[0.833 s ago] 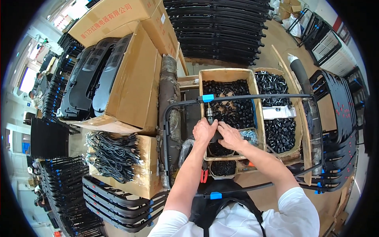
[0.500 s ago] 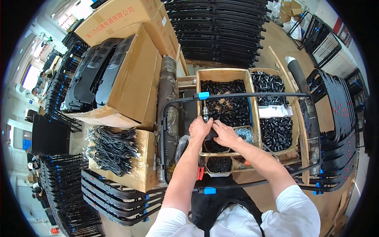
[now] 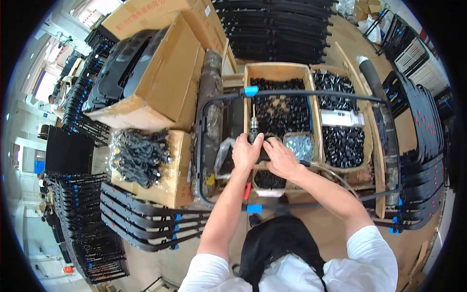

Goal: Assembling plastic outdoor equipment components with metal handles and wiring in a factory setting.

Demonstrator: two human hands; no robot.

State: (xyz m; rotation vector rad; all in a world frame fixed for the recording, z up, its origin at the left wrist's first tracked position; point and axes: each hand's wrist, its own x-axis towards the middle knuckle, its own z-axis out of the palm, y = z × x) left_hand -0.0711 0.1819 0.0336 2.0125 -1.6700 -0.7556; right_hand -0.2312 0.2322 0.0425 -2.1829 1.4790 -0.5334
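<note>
Both hands are closed around a drill [image 3: 254, 128] with a metal chuck and a thin bit pointing away from me. My left hand [image 3: 246, 152] wraps the left side of its body. My right hand [image 3: 280, 158] grips the rear and handle from the right, largely hiding them. Just beyond the bit runs the far bar of a black rectangular tube frame [image 3: 301, 93], where a blue clip [image 3: 251, 91] sits. A second blue clip [image 3: 254, 209] is on the near bar. Whether the bit touches the far bar cannot be made out.
Under the frame, wooden bins [image 3: 314, 121] hold black plastic parts [image 3: 343, 146] and a tub of silvery screws [image 3: 298, 147]. A hose [image 3: 335, 176] trails rightward from the drill. Left stand a large carton [image 3: 170, 73] and bundled black cables [image 3: 141, 158]. Stacked frames [image 3: 151, 216] surround the work spot.
The drill and both hands have drawn back toward me from the far bar, leaving more of the bit visible. My view has shifted, so the scene sits higher in the picture.
</note>
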